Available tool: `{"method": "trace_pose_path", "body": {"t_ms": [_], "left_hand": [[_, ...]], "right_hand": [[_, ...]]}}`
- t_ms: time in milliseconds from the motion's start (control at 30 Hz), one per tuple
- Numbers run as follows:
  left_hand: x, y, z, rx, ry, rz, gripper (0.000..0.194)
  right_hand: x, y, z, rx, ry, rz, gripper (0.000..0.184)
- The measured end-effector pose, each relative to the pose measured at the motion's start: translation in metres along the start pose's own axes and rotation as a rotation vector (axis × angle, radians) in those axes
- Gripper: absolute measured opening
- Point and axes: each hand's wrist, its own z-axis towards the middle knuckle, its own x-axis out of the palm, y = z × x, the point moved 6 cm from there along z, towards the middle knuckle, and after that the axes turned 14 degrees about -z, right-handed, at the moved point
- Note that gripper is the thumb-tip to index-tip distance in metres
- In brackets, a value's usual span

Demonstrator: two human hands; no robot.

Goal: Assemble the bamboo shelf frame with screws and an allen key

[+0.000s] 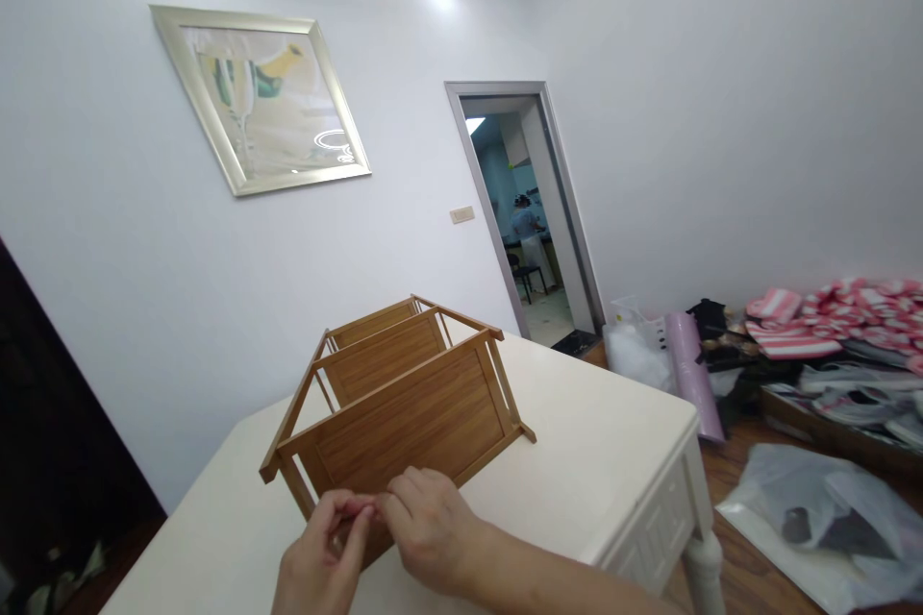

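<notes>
A small wooden shelf rack (418, 423) with several brown panels lies on its side on the white table (577, 423). Both of my hands meet in front of its nearest panel, by the lower edge. My left hand (324, 548) has thumb and forefinger pinched together; whatever is between them is too small to make out. My right hand (433, 524) is closed with curled fingers, its fingertips against those of the left. Its grip hides what it may hold. The lower left part of the panel is covered by my hands.
A framed picture (274, 106) hangs on the wall. Through a doorway (530, 211) a person (526, 226) stands in another room. On the right floor lie a purple roll (693, 375), pink striped cloth (858, 317) and a plastic bag (829, 519). The table's right edge is near.
</notes>
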Motion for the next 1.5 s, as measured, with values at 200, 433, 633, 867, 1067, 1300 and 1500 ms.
{"method": "trace_pose_path", "body": {"t_ms": [200, 433, 633, 867, 1067, 1300, 1500], "left_hand": [[0.021, -0.092, 0.039, 0.573, -0.127, 0.533, 0.034], [0.016, -0.055, 0.093, 0.366, -0.025, 0.972, 0.039], [-0.029, -0.015, 0.1, 0.331, -0.033, 0.993, 0.036], [-0.067, -0.001, 0.094, 0.396, -0.136, 0.899, 0.038], [0.022, -0.015, 0.029, 0.495, -0.009, 0.789, 0.03], [0.153, 0.0, -0.004, 0.086, 0.614, 0.809, 0.048], [0.178, 0.001, 0.013, -0.017, 0.702, 0.968, 0.053]], "right_hand": [[-0.017, -0.102, -0.057, 0.463, 0.191, 0.084, 0.023], [-0.015, -0.181, -0.112, 0.765, 0.559, 0.095, 0.024], [-0.016, -0.152, -0.107, 0.621, 0.67, 0.263, 0.02], [-0.022, -0.125, -0.091, 0.347, 0.685, 0.503, 0.015], [0.015, -0.154, -0.095, 0.743, 0.613, 0.477, 0.02], [0.046, -0.169, -0.084, 0.908, 0.52, 0.407, 0.017], [0.058, -0.169, -0.093, 1.011, 0.496, 0.48, 0.014]]}}
